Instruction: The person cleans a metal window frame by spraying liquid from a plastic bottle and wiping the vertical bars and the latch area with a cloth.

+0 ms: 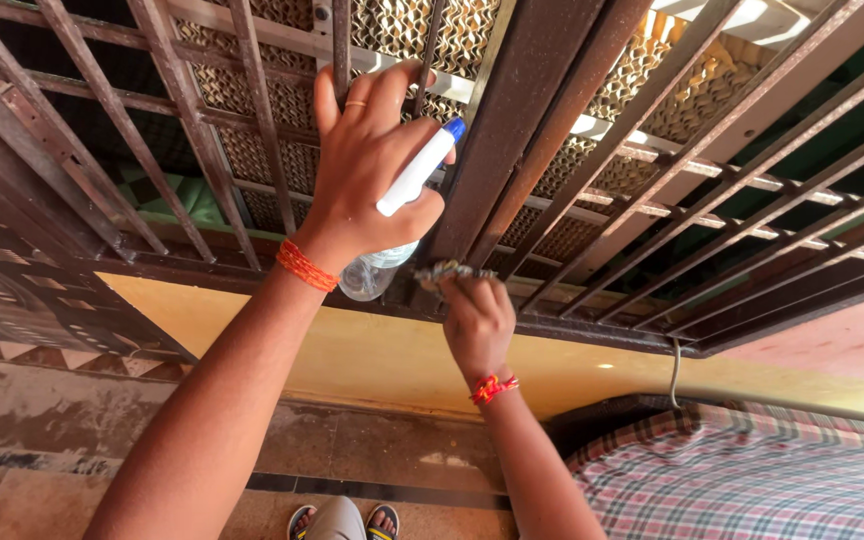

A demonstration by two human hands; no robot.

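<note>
Up at the rusty brown window grille (542, 130), the left hand (367, 165) is wrapped around a clear plastic spray bottle (392, 225) with a white and blue spray head, the fingers (392, 95) clenched about its neck and one finger lying along the white top near the blue nozzle. The bottle hangs tilted beneath the palm, its transparent body showing against the lower rail of the grille; how much liquid it holds cannot be told, though the plastic looks clear right through. A gold ring sits on one finger, and an orange thread band (304, 266) circles that wrist. Just beside the bottle, lower and to the right, the right hand (477, 320) is clenched around a small greyish cloth (452, 271), pressing it against the grille's bottom rail next to a broad upright bar. A red and orange thread band (493, 387) is tied at that wrist. Behind the bars lies a honeycomb cooling pad (422, 30) of brown corrugated material. Below the grille runs a yellow wall (352, 350), then a worn tiled floor (52, 430), where the person's sandalled feet (342, 520) show, and a checked cloth (752, 470) lies at lower right.
</note>
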